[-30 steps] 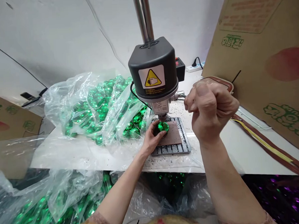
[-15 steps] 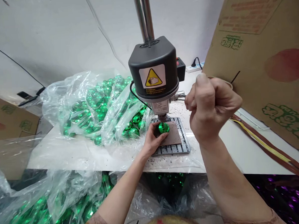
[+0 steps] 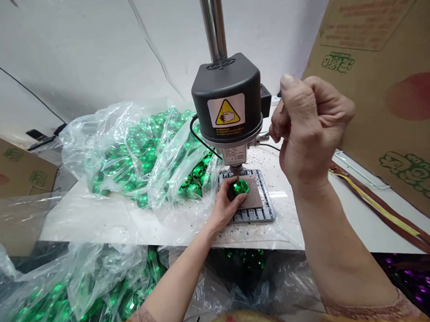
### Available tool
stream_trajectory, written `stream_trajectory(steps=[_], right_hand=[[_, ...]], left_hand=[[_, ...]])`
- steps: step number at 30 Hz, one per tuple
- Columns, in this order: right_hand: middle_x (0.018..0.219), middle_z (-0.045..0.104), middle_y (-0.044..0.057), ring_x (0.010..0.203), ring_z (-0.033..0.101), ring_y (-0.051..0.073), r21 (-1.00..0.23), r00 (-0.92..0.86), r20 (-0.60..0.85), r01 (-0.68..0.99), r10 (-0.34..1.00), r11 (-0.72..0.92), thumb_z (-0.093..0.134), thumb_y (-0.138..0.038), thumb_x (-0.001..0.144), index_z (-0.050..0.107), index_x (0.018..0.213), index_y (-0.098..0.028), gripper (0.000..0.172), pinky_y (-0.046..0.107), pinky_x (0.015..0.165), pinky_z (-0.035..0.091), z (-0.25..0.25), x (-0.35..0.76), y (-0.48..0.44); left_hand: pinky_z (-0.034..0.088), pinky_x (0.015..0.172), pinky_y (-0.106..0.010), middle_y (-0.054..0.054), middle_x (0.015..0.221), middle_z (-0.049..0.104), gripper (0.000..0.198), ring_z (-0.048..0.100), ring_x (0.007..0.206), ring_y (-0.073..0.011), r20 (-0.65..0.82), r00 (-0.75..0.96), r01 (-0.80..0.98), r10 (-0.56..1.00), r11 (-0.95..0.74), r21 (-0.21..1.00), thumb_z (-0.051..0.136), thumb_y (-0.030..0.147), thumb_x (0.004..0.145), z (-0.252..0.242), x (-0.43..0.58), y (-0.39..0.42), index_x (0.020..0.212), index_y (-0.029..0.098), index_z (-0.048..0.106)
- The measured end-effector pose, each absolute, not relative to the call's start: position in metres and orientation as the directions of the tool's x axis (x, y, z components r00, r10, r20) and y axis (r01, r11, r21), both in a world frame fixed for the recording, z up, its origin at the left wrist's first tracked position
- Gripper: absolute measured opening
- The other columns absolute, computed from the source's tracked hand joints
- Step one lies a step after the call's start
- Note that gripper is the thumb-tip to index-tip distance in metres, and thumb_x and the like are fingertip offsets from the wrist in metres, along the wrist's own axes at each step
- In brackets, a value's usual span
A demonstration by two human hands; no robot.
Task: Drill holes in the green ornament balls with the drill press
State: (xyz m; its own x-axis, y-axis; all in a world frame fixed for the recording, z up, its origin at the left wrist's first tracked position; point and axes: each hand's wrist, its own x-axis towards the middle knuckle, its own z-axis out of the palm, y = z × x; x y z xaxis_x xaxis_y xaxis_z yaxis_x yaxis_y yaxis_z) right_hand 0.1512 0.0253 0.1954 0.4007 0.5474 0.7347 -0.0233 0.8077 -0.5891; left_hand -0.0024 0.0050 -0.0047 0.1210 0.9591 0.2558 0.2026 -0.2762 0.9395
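Observation:
A black bench drill press (image 3: 227, 100) with a yellow warning label stands on the white table. Under its chuck (image 3: 236, 170) a shiny green faceted ball (image 3: 241, 186) rests on a brown board over the slotted metal base (image 3: 268, 211). My left hand (image 3: 228, 201) is closed round the ball's left side, with thumb in front and fingers behind. The thin bit reaches down close to the ball's top; whether it touches I cannot tell. My right hand (image 3: 312, 122) is raised in a fist at the drill press lever (image 3: 262, 138), its grip mostly hidden inside the fingers.
Clear plastic bags of green balls (image 3: 142, 145) lie left of the machine, and more green balls (image 3: 57, 308) sit below the table edge. A large cardboard box (image 3: 388, 99) stands right, near brown and yellow straps (image 3: 379, 205). Dark shavings are scattered round the base.
My right hand has risen a little on the lever. The view has shifted slightly, so the machine appears further right. My left hand still holds the ball under the chuck.

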Motion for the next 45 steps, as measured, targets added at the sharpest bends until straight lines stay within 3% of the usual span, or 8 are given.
stream_trajectory(steps=[11, 18, 30, 34, 40, 45], right_hand=[[0.046, 0.026, -0.007, 0.04, 0.028, 0.004, -0.421, 0.464, 0.798, -0.029, 0.386, 0.906, 0.06, -0.018, 0.091, 0.029, 0.053, -0.02, 0.05, 0.028, 0.045, 0.022, 0.161, 0.148, 0.018], [0.048, 0.026, -0.007, 0.042, 0.03, 0.004, -0.364, 0.506, 0.806, 0.014, 0.307, 0.931, 0.059, -0.019, 0.091, 0.026, 0.054, -0.019, 0.05, 0.027, 0.048, 0.028, 0.153, 0.145, 0.018], [0.048, 0.022, -0.007, 0.039, 0.023, 0.002, -0.292, 0.547, 0.818, 0.132, 0.176, 0.947, 0.053, -0.007, 0.084, 0.013, 0.059, -0.019, 0.048, 0.022, 0.042, 0.018, 0.137, 0.142, 0.023], [0.047, 0.024, -0.008, 0.038, 0.022, 0.001, -0.211, 0.51, 0.853, 0.144, 0.11, 0.967, 0.052, -0.005, 0.08, 0.015, 0.059, -0.019, 0.045, 0.021, 0.039, 0.019, 0.132, 0.145, 0.026], [0.05, 0.024, -0.009, 0.04, 0.027, 0.002, -0.229, 0.485, 0.863, 0.12, 0.144, 0.966, 0.052, -0.001, 0.08, 0.025, 0.058, -0.018, 0.039, 0.021, 0.042, 0.029, 0.126, 0.148, 0.021], [0.05, 0.023, -0.009, 0.04, 0.027, 0.001, -0.185, 0.481, 0.869, 0.105, 0.113, 0.977, 0.051, 0.0, 0.079, 0.022, 0.059, -0.017, 0.039, 0.02, 0.043, 0.032, 0.125, 0.147, 0.024]], left_hand=[[0.051, 0.098, -0.037, -0.007, 0.119, 0.064, 0.047, 0.063, 0.11, -0.0223, 0.263, 0.102, 0.243, 0.959, -0.28, 0.928, 0.076, 0.036, 0.084, -0.007, 0.0, 0.005, 0.124, 0.023, 0.054], [0.051, 0.099, -0.037, -0.007, 0.12, 0.063, 0.048, 0.062, 0.111, -0.0226, 0.294, 0.104, 0.258, 0.95, -0.311, 0.915, 0.075, 0.04, 0.085, -0.008, 0.0, 0.006, 0.124, 0.023, 0.054], [0.049, 0.1, -0.038, -0.007, 0.123, 0.062, 0.048, 0.062, 0.114, -0.0233, 0.29, 0.098, 0.245, 0.952, -0.306, 0.92, 0.076, 0.036, 0.085, -0.01, 0.001, 0.006, 0.125, 0.023, 0.053], [0.05, 0.101, -0.039, -0.008, 0.124, 0.062, 0.049, 0.062, 0.114, -0.0235, 0.301, 0.101, 0.243, 0.948, -0.317, 0.917, 0.076, 0.037, 0.085, -0.011, 0.001, 0.006, 0.126, 0.023, 0.053], [0.049, 0.102, -0.039, -0.008, 0.125, 0.062, 0.049, 0.061, 0.116, -0.0236, 0.299, 0.099, 0.24, 0.949, -0.314, 0.919, 0.077, 0.037, 0.085, -0.012, 0.0, 0.006, 0.126, 0.024, 0.054], [0.049, 0.103, -0.04, -0.008, 0.126, 0.061, 0.05, 0.061, 0.116, -0.0239, 0.297, 0.105, 0.228, 0.949, -0.313, 0.922, 0.076, 0.039, 0.085, -0.014, 0.0, 0.006, 0.127, 0.024, 0.053]])
